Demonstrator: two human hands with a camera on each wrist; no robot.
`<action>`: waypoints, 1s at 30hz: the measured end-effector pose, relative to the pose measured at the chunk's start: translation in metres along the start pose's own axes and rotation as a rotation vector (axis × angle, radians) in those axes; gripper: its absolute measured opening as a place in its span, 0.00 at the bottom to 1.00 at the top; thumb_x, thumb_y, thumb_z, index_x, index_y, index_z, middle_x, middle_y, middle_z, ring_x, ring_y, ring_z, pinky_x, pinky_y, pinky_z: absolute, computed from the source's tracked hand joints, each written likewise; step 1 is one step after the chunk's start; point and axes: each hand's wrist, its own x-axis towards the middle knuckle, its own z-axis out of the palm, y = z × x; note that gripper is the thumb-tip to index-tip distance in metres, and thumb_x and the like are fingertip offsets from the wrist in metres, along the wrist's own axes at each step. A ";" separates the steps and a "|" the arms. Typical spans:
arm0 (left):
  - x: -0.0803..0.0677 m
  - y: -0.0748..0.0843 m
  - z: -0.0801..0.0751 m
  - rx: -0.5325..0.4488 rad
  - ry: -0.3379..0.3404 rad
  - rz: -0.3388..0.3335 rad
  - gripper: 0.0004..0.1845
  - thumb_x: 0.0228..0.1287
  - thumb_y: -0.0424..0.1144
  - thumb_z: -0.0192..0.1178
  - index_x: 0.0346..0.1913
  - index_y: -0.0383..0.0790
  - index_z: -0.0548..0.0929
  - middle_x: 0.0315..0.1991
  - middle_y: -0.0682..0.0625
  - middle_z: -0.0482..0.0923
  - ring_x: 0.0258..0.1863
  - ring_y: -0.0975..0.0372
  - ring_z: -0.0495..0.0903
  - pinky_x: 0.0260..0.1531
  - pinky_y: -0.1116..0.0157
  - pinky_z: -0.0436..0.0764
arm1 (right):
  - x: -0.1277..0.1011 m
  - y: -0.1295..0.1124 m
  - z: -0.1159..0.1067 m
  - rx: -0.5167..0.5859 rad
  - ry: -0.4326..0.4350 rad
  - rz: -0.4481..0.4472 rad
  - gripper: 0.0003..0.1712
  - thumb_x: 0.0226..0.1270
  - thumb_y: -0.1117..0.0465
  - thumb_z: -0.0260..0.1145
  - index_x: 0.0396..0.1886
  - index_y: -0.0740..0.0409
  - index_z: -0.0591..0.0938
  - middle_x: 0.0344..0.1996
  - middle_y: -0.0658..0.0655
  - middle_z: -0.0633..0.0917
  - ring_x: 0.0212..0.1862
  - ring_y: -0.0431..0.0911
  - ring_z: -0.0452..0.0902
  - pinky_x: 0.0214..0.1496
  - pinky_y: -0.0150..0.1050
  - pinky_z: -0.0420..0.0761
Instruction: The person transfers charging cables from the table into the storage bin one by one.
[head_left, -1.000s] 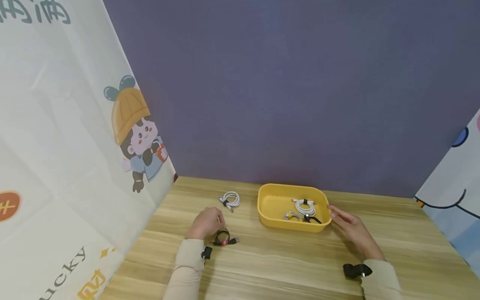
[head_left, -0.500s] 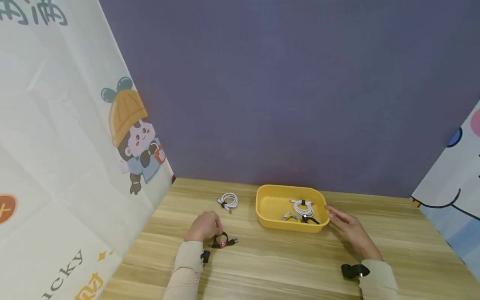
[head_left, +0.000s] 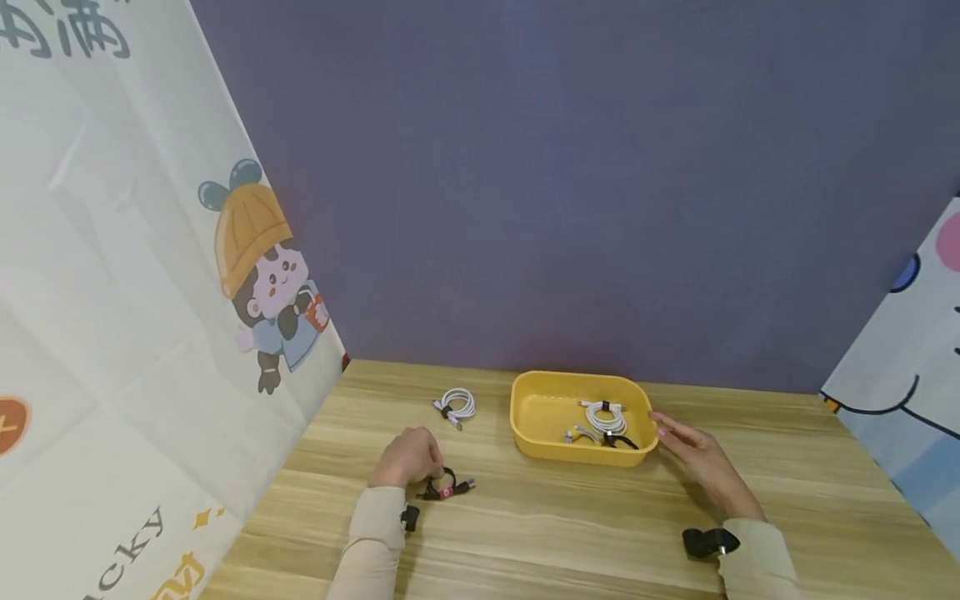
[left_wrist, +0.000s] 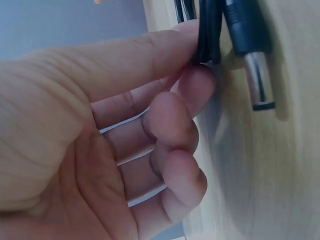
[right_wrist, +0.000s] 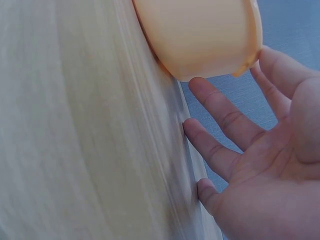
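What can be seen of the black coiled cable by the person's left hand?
The thin, rubbery-looking black cable is coiled into a loop, bound by a red band with a white mark. One black plug ends in a silver metal barrel; another connector is silver-tipped. The left hand pinches the coil, left of the yellow plastic tray; whether it fully rests on the wood-grained table is unclear.

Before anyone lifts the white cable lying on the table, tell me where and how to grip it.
I'd pinch the white cable at its black tie, from above on the near-left side. It lies in a flat coil, and the tie seems to bundle the strands, so it should lift together there. The left hand, nearest, holds the black cable.
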 end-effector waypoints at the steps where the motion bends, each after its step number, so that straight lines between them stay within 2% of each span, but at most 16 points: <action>1: 0.000 0.000 0.000 -0.001 0.001 -0.001 0.08 0.47 0.33 0.78 0.21 0.46 0.88 0.26 0.56 0.84 0.27 0.61 0.77 0.33 0.60 0.78 | 0.000 0.000 0.000 -0.001 -0.002 0.003 0.38 0.78 0.38 0.56 0.79 0.51 0.66 0.78 0.59 0.63 0.66 0.24 0.65 0.55 0.16 0.69; 3: 0.000 -0.001 0.001 -0.004 0.000 -0.002 0.08 0.48 0.33 0.78 0.21 0.47 0.87 0.26 0.55 0.84 0.27 0.61 0.77 0.32 0.60 0.78 | 0.000 0.000 0.000 0.000 -0.007 0.011 0.38 0.77 0.38 0.55 0.79 0.51 0.66 0.79 0.60 0.61 0.74 0.38 0.64 0.54 0.16 0.68; 5: 0.000 -0.001 0.002 -0.012 -0.004 -0.004 0.08 0.48 0.33 0.77 0.21 0.46 0.87 0.26 0.55 0.84 0.26 0.61 0.77 0.31 0.61 0.77 | 0.000 -0.001 0.000 0.000 -0.009 0.017 0.39 0.77 0.37 0.55 0.79 0.51 0.66 0.79 0.60 0.61 0.78 0.53 0.59 0.54 0.16 0.67; 7: -0.001 -0.002 0.003 -0.020 -0.012 -0.004 0.07 0.49 0.34 0.76 0.21 0.46 0.87 0.26 0.55 0.84 0.26 0.61 0.76 0.29 0.62 0.76 | 0.001 -0.001 0.001 0.004 -0.009 0.018 0.39 0.78 0.38 0.56 0.79 0.52 0.66 0.79 0.61 0.61 0.79 0.59 0.56 0.53 0.16 0.67; 10: -0.001 -0.003 0.004 -0.021 -0.025 0.003 0.07 0.50 0.33 0.74 0.20 0.46 0.87 0.24 0.55 0.83 0.24 0.62 0.75 0.27 0.64 0.73 | 0.001 -0.002 0.001 -0.012 -0.007 0.021 0.38 0.78 0.38 0.55 0.79 0.52 0.66 0.79 0.60 0.61 0.79 0.60 0.55 0.57 0.19 0.69; 13: -0.002 -0.004 0.005 -0.023 -0.039 0.016 0.07 0.51 0.33 0.72 0.19 0.45 0.87 0.22 0.55 0.82 0.22 0.62 0.73 0.25 0.64 0.72 | 0.001 -0.003 0.002 -0.021 -0.005 0.018 0.38 0.78 0.38 0.55 0.79 0.52 0.66 0.79 0.60 0.61 0.79 0.60 0.56 0.68 0.34 0.73; 15: -0.002 -0.004 0.004 -0.027 -0.055 0.028 0.07 0.52 0.33 0.72 0.20 0.44 0.87 0.23 0.56 0.82 0.22 0.62 0.73 0.25 0.65 0.72 | 0.001 -0.003 0.002 -0.024 -0.008 0.015 0.38 0.78 0.38 0.54 0.79 0.52 0.65 0.79 0.60 0.61 0.79 0.60 0.57 0.72 0.45 0.71; 16: -0.002 -0.005 0.004 -0.030 -0.061 0.038 0.07 0.52 0.33 0.72 0.20 0.44 0.87 0.23 0.56 0.82 0.22 0.63 0.73 0.25 0.65 0.73 | 0.001 -0.003 0.002 -0.025 -0.008 0.014 0.38 0.78 0.38 0.54 0.79 0.52 0.65 0.79 0.60 0.61 0.78 0.59 0.57 0.73 0.48 0.70; 21: -0.001 -0.007 0.003 -0.064 -0.086 0.087 0.09 0.53 0.33 0.72 0.19 0.43 0.85 0.19 0.58 0.79 0.20 0.65 0.70 0.24 0.68 0.71 | 0.001 -0.002 0.002 -0.029 -0.009 0.010 0.39 0.78 0.37 0.54 0.80 0.52 0.65 0.79 0.61 0.61 0.79 0.59 0.57 0.72 0.45 0.70; 26: 0.000 -0.009 0.001 -0.147 -0.093 0.133 0.11 0.55 0.31 0.69 0.18 0.41 0.82 0.16 0.59 0.71 0.18 0.67 0.67 0.23 0.69 0.68 | 0.001 -0.001 0.002 0.020 -0.018 0.019 0.39 0.78 0.39 0.55 0.80 0.53 0.64 0.80 0.62 0.59 0.80 0.62 0.53 0.77 0.63 0.59; 30: 0.003 -0.010 0.000 -0.172 -0.094 0.164 0.08 0.56 0.31 0.68 0.21 0.43 0.84 0.19 0.59 0.75 0.20 0.67 0.69 0.25 0.69 0.70 | 0.000 -0.002 0.002 0.035 -0.024 0.028 0.39 0.78 0.40 0.56 0.80 0.53 0.63 0.80 0.62 0.58 0.80 0.63 0.50 0.77 0.66 0.56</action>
